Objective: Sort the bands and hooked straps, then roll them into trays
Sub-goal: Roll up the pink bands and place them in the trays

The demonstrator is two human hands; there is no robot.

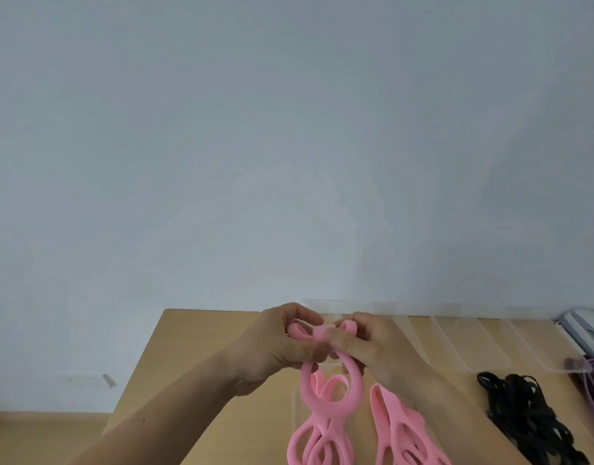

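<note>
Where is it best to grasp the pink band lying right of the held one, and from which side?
Probably the lying pink band by its far rounded end, pinched from above: that end lies open and free on the table, while its near part passes under the right forearm.

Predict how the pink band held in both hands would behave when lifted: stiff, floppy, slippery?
Probably floppy: the pink band sags in loops below the left hand and right hand. Likely light, since a simple pinch seems to hold it up. Its matte, rubbery look suggests grip rather than slip, though that is a guess.
</note>
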